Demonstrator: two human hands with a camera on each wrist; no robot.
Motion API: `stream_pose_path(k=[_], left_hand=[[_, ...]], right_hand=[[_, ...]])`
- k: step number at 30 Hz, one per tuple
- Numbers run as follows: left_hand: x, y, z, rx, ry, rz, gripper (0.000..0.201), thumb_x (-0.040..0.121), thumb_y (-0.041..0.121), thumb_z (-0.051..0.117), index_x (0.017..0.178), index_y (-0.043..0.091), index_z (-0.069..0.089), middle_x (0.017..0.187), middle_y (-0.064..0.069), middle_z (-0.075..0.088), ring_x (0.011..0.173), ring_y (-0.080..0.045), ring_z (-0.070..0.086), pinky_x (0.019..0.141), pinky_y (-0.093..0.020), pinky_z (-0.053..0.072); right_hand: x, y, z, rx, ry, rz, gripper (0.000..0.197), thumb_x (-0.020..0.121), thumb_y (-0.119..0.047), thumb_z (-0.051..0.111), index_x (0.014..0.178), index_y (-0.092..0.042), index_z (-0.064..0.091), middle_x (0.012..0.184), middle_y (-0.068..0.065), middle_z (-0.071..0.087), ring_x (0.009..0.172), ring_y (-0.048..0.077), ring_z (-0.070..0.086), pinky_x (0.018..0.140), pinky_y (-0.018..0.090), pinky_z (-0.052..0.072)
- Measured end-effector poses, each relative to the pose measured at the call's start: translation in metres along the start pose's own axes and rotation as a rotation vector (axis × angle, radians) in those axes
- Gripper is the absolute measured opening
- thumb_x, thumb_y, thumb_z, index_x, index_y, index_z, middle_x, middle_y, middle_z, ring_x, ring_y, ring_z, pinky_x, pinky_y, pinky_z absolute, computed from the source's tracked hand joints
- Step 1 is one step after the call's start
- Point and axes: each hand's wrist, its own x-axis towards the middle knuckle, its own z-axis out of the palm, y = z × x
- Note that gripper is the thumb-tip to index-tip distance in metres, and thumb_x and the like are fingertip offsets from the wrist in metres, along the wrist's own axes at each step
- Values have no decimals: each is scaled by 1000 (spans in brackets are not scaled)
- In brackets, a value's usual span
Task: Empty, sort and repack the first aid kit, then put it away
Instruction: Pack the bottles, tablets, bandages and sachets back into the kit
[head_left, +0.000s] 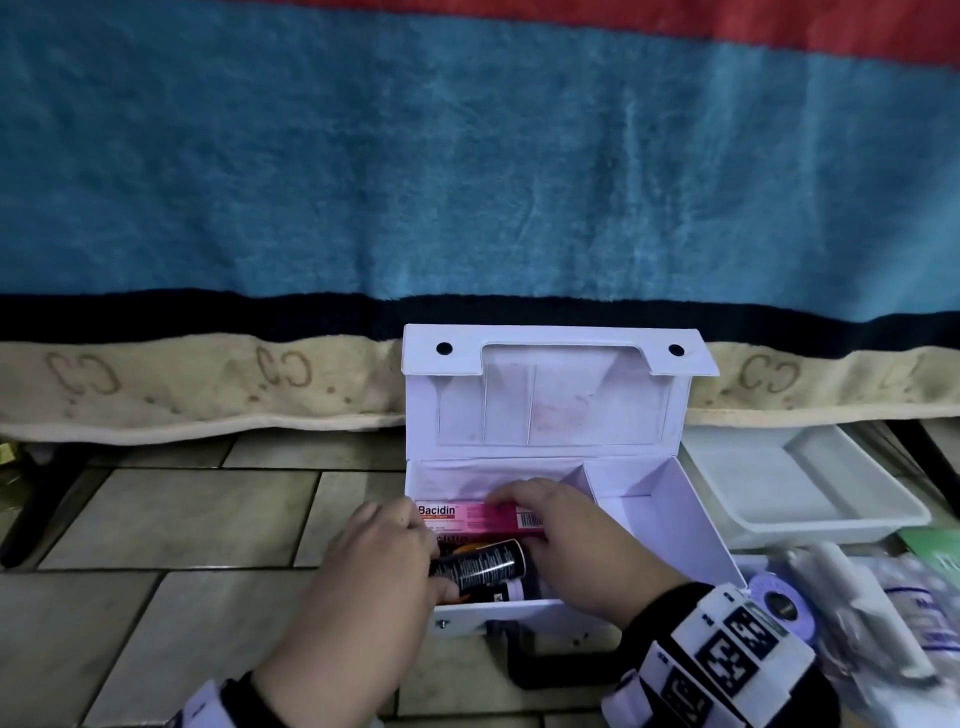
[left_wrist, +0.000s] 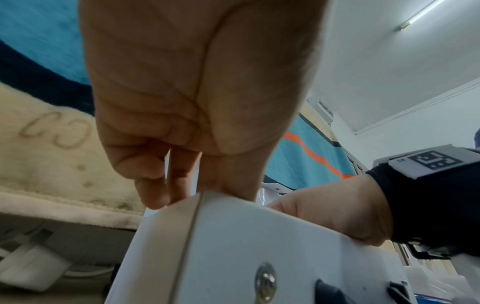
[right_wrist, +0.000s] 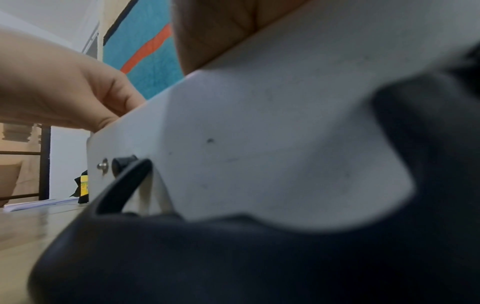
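The white first aid kit (head_left: 691, 525) stands open on the tiled floor, its lid leaning back against the bed. In its left compartment lie a pink Bacidin box (head_left: 467, 514) and a black bottle (head_left: 483, 564); the right compartment shows nothing inside. My left hand (head_left: 384, 556) reaches in from the left, fingers and thumb curled round the black bottle's end. My right hand (head_left: 576, 545) is curled over the right end of the pink box. The wrist views show the kit's white front wall (left_wrist: 259, 246) (right_wrist: 259, 144) and both hands dipping behind it, their fingertips hidden.
A white tray (head_left: 810, 499) sits right of the kit. In front of it lie wrapped supplies (head_left: 883, 623), a tape roll (head_left: 776, 605) and a green packet (head_left: 935, 551). The kit's black handle (head_left: 561, 670) lies on the floor. The bed's blanket (head_left: 467, 182) hangs behind.
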Motion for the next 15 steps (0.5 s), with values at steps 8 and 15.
stream_pose_path(k=[8, 15], left_hand=[[0, 3, -4, 116, -17, -40, 31, 65, 48, 78, 87, 34, 62, 90, 18, 57, 91, -9, 54, 73, -27, 37], [1, -1, -2, 24, -55, -61, 31, 88, 34, 58, 118, 36, 54, 121, 18, 51, 120, -11, 42, 89, -28, 28]], right_hand=[[-1, -3, -7, 25, -52, -40, 32, 73, 5, 54, 83, -18, 74, 109, -7, 64, 103, 6, 57, 82, -4, 30], [-2, -1, -5, 57, -41, -9, 28, 72, -2, 60, 86, -24, 73, 116, -17, 60, 110, 0, 55, 87, 0, 32]])
